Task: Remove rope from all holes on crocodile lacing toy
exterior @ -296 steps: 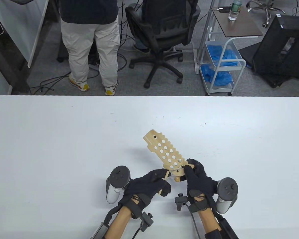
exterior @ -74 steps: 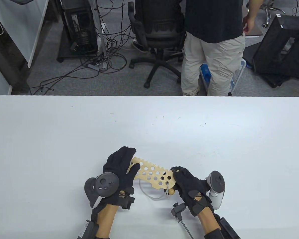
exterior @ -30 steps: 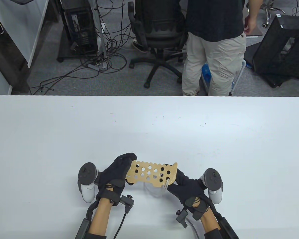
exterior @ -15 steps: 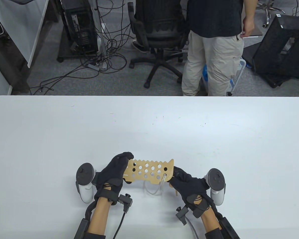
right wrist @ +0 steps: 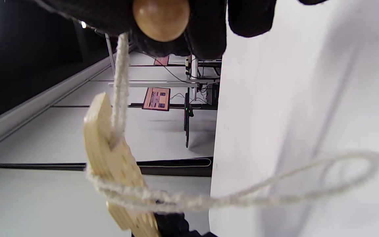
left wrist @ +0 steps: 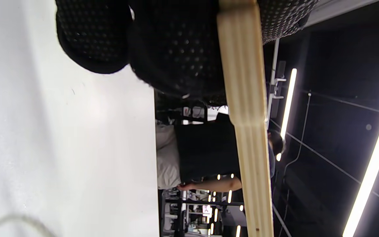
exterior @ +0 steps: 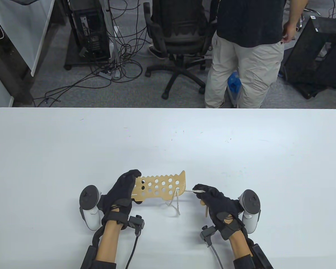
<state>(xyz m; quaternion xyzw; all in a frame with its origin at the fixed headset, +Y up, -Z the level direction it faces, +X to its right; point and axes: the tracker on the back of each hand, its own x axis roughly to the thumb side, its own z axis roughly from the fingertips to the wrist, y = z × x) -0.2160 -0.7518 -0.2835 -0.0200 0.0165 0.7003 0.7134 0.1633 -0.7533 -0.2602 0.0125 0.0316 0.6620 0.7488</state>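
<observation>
Crocodile board (exterior: 159, 187): gripped at its head end in my left hand (exterior: 120, 193), on edge just above the desk (exterior: 72, 151). Rope (exterior: 175, 203): my right hand (exterior: 215, 200), pinching it beside the wooden needle (exterior: 205, 210), has drawn away from the board since half a second ago, so the strand now runs taut from the tail-end hole. One hole apparently left; slack loop hangs below.

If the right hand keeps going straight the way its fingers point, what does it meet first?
The right hand points left along the taut rope, so it would likely meet the crocodile board's end first; depth is unclear.
</observation>
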